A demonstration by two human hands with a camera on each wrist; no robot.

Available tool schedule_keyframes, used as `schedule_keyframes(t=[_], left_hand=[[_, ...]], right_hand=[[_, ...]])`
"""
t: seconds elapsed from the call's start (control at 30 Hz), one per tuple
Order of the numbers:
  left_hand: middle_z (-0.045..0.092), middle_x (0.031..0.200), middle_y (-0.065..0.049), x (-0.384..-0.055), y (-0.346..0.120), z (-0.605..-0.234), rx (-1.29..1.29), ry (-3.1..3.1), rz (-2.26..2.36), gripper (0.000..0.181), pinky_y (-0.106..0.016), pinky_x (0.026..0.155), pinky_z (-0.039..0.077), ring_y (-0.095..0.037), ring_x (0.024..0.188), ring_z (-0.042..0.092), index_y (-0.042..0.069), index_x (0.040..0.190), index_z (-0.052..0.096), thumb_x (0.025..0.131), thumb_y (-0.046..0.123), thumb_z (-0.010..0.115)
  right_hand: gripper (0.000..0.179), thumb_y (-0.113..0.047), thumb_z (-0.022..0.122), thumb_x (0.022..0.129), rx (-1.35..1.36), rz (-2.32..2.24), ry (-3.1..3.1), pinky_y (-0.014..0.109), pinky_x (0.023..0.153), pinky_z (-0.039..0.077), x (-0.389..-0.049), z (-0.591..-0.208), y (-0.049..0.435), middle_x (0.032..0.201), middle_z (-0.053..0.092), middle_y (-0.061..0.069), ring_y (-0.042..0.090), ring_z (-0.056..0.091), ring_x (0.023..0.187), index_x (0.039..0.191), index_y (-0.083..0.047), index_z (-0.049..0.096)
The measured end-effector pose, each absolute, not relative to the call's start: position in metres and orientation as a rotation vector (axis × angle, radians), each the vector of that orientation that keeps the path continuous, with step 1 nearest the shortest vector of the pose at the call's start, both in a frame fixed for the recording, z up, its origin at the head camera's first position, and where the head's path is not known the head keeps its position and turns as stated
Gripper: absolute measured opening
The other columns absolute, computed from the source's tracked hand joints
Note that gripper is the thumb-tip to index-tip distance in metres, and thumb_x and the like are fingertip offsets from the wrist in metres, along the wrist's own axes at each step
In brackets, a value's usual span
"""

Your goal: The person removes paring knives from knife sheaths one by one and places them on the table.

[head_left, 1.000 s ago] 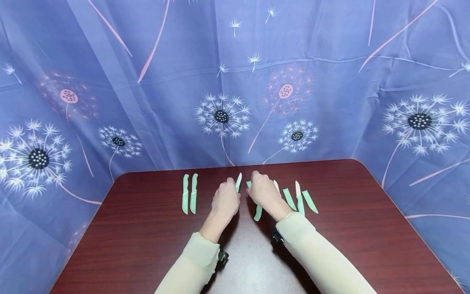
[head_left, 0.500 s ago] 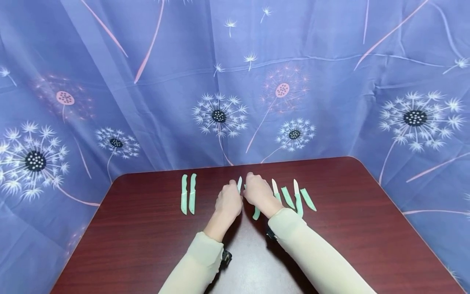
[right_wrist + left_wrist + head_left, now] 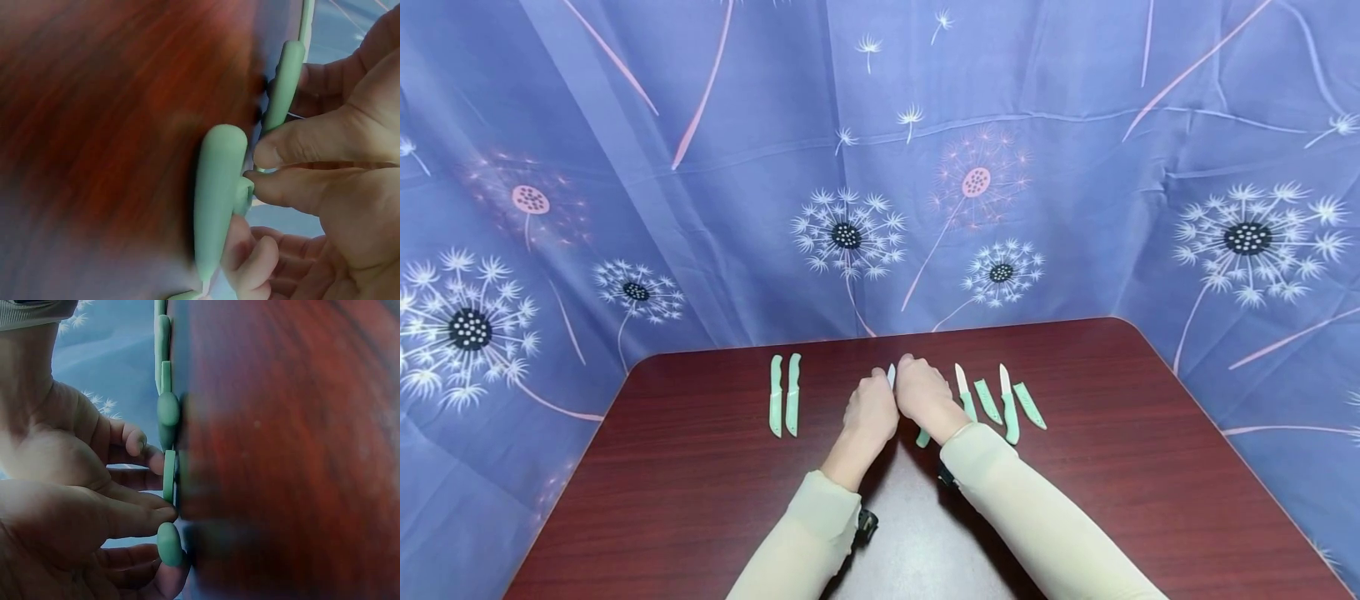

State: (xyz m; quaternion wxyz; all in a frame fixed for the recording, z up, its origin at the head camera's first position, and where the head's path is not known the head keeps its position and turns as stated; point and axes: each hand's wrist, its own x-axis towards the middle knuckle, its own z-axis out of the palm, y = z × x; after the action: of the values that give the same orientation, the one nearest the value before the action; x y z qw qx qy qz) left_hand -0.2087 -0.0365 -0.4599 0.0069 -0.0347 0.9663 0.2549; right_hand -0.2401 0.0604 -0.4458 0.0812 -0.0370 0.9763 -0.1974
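Note:
My left hand (image 3: 871, 408) grips the green handle (image 3: 284, 87) of a small paring knife, whose pale blade (image 3: 891, 376) points away from me between the hands. Close beside it, my right hand (image 3: 924, 393) pinches a green knife sheath (image 3: 244, 195) between thumb and fingers. The two thumbs almost meet, as the right wrist view shows. How far blade and sheath overlap is hidden. Under my right hand lies another knife on the table, its green handle (image 3: 220, 200) partly covered.
To the right on the dark red table (image 3: 700, 500) lie two bare paring knives (image 3: 1009, 412) and two loose sheaths (image 3: 1029, 407). At the left lie two sheathed knives (image 3: 793, 396) side by side. A blue patterned curtain (image 3: 737, 250) hangs behind the table.
My right hand has moved left with the sheath, and my left hand has shifted slightly right. The hands are now nearly touching, and less of the blade shows between them.

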Motion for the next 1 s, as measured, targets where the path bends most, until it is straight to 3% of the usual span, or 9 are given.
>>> schedule_keyframes(t=[0.27,0.5,0.67,1.0], left_hand=[[0.07,0.105,-0.023,-0.209,-0.035,-0.459,-0.1,3.005,0.815,0.027,-0.054,0.072,0.06,-0.041,0.094,0.073,-0.002,0.122,0.056,0.099,0.007,0.066],[0.069,0.11,-0.021,-0.207,-0.035,-0.46,-0.064,3.019,0.784,0.035,-0.053,0.075,0.061,-0.041,0.096,0.072,-0.003,0.127,0.056,0.096,0.006,0.07],[0.066,0.112,-0.02,-0.205,-0.035,-0.46,-0.008,3.039,0.787,0.04,-0.054,0.078,0.061,-0.041,0.099,0.071,-0.003,0.129,0.056,0.094,0.007,0.074],[0.066,0.107,-0.02,-0.204,-0.034,-0.46,0.012,3.038,0.865,0.035,-0.055,0.076,0.06,-0.043,0.095,0.071,-0.004,0.127,0.057,0.098,0.01,0.071]], right_hand=[[0.029,-0.006,0.055,0.105,-0.104,-0.6,2.886,0.047,0.069,0.058,-0.239,-0.444,0.062,0.077,0.064,0.013,0.033,0.069,0.071,0.132,0.005,0.055],[0.038,0.002,0.067,0.095,-0.07,-0.579,2.855,0.041,0.055,0.055,-0.238,-0.443,0.062,0.07,0.061,0.014,0.029,0.064,0.06,0.13,0.004,0.052],[0.036,0.003,0.066,0.096,-0.077,-0.63,2.85,0.037,0.044,0.05,-0.236,-0.439,0.064,0.065,0.062,0.015,0.029,0.063,0.054,0.129,0.004,0.052],[0.04,-0.008,0.069,0.099,-0.157,-0.666,2.897,0.036,0.05,0.051,-0.231,-0.426,0.072,0.067,0.061,0.013,0.027,0.063,0.054,0.131,0.007,0.049]])
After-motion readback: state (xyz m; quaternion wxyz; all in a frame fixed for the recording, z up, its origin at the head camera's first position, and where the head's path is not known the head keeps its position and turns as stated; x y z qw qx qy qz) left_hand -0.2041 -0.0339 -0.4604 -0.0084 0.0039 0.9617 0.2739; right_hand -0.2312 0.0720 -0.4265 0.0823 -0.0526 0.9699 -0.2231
